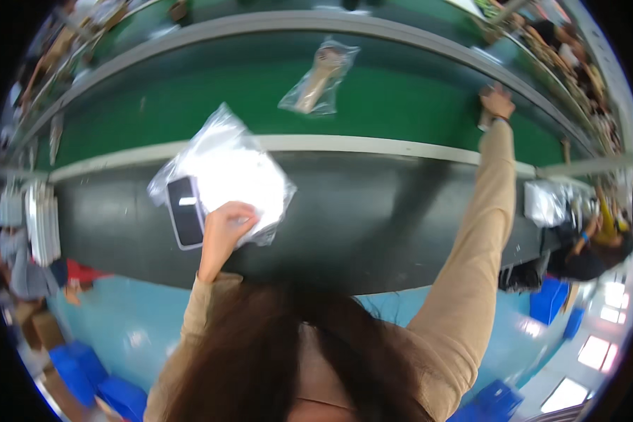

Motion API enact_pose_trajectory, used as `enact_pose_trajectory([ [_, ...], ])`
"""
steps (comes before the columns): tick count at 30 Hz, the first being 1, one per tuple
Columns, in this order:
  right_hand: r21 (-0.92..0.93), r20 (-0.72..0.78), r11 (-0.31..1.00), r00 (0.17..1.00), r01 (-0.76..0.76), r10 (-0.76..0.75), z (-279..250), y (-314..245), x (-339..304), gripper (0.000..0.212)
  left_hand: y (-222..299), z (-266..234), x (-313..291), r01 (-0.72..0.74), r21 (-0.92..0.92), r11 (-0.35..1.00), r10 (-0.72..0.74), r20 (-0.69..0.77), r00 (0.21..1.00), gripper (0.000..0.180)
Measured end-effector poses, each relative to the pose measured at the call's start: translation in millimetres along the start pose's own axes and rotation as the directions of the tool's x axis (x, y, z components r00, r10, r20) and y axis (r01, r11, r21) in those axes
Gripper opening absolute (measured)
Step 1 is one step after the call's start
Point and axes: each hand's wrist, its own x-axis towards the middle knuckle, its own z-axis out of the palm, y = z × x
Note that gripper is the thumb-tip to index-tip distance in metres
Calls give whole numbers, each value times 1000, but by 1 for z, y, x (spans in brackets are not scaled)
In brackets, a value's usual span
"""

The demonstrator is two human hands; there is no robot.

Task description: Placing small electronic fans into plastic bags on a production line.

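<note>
My left hand (pixel 231 224) rests at the near edge of a pile of clear plastic bags (pixel 225 165), fingers pinched together on the plastic. Beside that hand, partly against the pile, lies a flat phone-like device (pixel 185 216) with a dark face and pale rim. My right arm stretches far out over the green conveyor belt (pixel 408 91). At its end my right hand (pixel 498 103) is closed at a small brownish thing (pixel 484 119), mostly covered and blurred. Between the hands, farther off, a clear bag holding a beige, long-handled item (pixel 320 79) lies on the belt.
A pale rail (pixel 344 144) separates the belt from the dark worktable (pixel 344 211). Bagged goods (pixel 545 202) sit at the table's right end, stacked pale trays (pixel 43 224) at the left. Other people are at both sides; blue bins (pixel 77 366) stand on the floor.
</note>
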Motion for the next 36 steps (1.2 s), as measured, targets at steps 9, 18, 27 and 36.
enact_pose_trajectory([
  [9, 154, 456, 987, 889, -49, -27, -11, 113, 86, 78, -20, -4, 20, 150, -437, 887, -79, 176, 981, 9],
  [18, 950, 136, 293, 987, -106, -81, -111, -1, -91, 66, -35, 11, 11, -26, -288, 957, 5, -75, 997, 13],
  [27, 656, 418, -582, 873, -481, -251, -206, -168, -358, 44, -22, 15, 14, -119, -112, 987, 101, -148, 984, 24],
  [36, 705, 400, -583, 906, -403, -142, -228, -223, -459, 46, -38, 16, 19, -177, -290, 941, 156, -94, 983, 23],
])
